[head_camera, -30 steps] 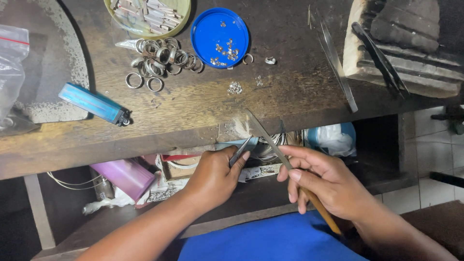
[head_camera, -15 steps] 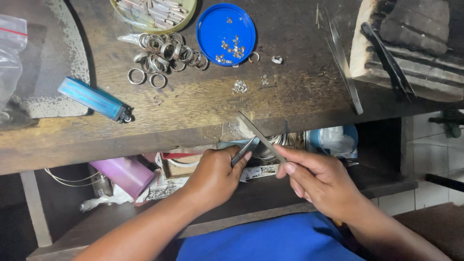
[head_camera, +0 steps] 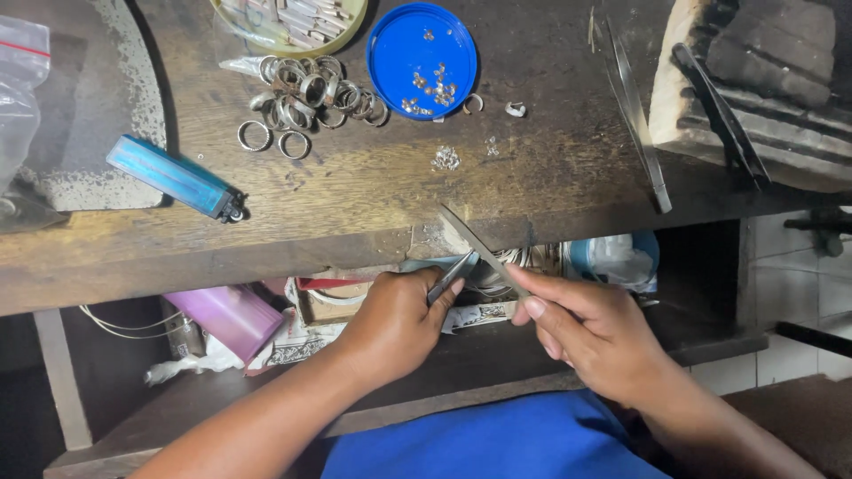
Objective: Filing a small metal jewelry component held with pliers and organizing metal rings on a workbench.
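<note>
The file (head_camera: 475, 241), a slim grey blade, slants up from our right hand (head_camera: 593, 335) to the front edge of the wooden bench (head_camera: 355, 204), and its tip lies against that edge; we grip its lower end between thumb and forefinger, the other fingers curled under. Going by size, the bench comes first: dark, scarred wood that fills the upper half of the view, with an open shelf below it stuffed with papers and a purple plastic piece (head_camera: 226, 315). At the far right of the benchtop sits a worn wooden block (head_camera: 754, 98) with a dark tool laid across it. Our left hand (head_camera: 395, 324) is closed around a pair of tweezers (head_camera: 450, 278), whose points meet the file just under the bench edge; whatever they pinch there is too small for us to make out. Further back on the bench lies a round blue lid (head_camera: 390, 62) holding small metal bits, and to its left a heap of silver rings (head_camera: 306, 98). A blue lighter (head_camera: 173, 177) rests near the left, well apart from both hands. A second, long pair of tweezers (head_camera: 639, 124) lies beside the block.
</note>
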